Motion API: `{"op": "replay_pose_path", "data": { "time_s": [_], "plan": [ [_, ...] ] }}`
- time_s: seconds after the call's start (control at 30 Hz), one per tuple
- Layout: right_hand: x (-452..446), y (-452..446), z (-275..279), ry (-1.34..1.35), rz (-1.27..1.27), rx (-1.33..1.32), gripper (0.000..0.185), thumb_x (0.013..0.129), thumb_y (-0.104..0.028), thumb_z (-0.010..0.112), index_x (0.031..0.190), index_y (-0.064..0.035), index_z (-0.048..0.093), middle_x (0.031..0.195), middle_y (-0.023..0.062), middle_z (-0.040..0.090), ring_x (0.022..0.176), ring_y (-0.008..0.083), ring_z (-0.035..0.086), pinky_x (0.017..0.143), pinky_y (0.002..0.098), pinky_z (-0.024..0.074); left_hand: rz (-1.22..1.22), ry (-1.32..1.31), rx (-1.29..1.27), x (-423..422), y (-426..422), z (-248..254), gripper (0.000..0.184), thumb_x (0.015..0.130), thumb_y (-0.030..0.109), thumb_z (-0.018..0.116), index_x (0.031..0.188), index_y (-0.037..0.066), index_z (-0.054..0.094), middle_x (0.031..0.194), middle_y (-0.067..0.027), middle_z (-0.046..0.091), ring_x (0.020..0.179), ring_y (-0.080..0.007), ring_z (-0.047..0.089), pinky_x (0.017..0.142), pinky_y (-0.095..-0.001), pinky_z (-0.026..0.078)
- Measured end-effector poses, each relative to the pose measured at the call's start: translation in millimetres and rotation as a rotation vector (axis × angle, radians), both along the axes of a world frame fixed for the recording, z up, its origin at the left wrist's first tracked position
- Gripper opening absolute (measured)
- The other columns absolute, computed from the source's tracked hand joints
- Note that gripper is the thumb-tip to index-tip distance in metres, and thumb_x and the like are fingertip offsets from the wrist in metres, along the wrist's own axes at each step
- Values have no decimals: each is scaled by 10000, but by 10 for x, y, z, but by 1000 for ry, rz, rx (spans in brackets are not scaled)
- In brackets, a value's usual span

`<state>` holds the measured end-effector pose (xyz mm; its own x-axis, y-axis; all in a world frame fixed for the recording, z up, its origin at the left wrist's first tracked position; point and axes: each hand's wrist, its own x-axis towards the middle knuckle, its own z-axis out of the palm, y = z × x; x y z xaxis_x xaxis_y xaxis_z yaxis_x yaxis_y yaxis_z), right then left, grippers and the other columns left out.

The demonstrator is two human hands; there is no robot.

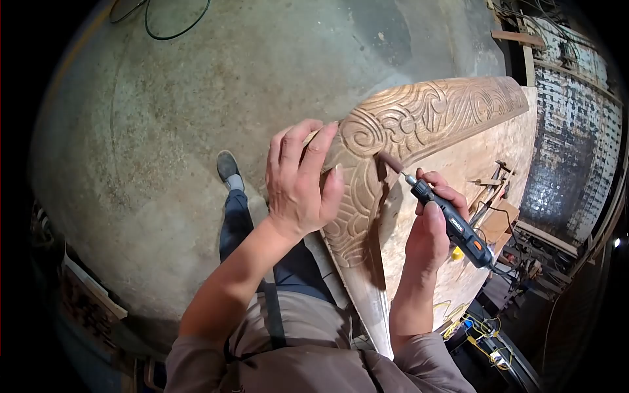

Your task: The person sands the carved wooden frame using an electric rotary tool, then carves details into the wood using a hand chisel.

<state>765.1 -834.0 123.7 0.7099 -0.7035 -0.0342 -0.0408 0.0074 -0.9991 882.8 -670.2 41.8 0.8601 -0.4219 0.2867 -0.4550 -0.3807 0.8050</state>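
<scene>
A curved wooden piece (pixel 432 114) with carved swirls lies along the edge of a plywood board, its plain lower end pointing toward my body. My left hand (pixel 301 177) rests over its outer edge near the bend, fingers spread and thumb on the carving. In my right hand (pixel 436 223) is a black rotary tool (pixel 455 226) with an orange switch. A brown cylindrical sanding bit (pixel 391 162) sits at its tip, beside the inner edge of the carving near the large spiral. Whether the bit touches the wood is hard to tell.
Hand tools (pixel 488 183) and a cable lie on the right part of the plywood board (pixel 419 203). A paint-stained panel (pixel 570 144) stands beyond it. Yellow cord (pixel 488 347) hangs at lower right. A black hose (pixel 173 36) lies on the concrete floor (pixel 164 131).
</scene>
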Motion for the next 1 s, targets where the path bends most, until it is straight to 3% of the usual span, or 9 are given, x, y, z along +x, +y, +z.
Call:
{"op": "replay_pose_path", "data": {
  "time_s": [0.67, 1.0],
  "plan": [
    [27, -14, 39, -18, 118, -138, 298, 791, -96, 743, 1052, 2, 637, 1161, 248, 612, 1166, 326, 559, 1148, 531, 322, -1, 12, -9, -3, 2, 13, 514, 866, 255, 537, 1293, -21, 605, 1257, -219, 564, 1107, -385, 520, 981, -472, 427],
    [78, 5, 67, 25, 172, -157, 302, 783, -98, 748, 1041, 14, 638, 1122, 240, 620, 1143, 317, 571, 1139, 543, 343, -1, -2, -9, -2, -2, 5, 513, 870, 262, 540, 1293, -22, 603, 1247, -230, 565, 1105, -391, 526, 976, -478, 431]
  ]
}}
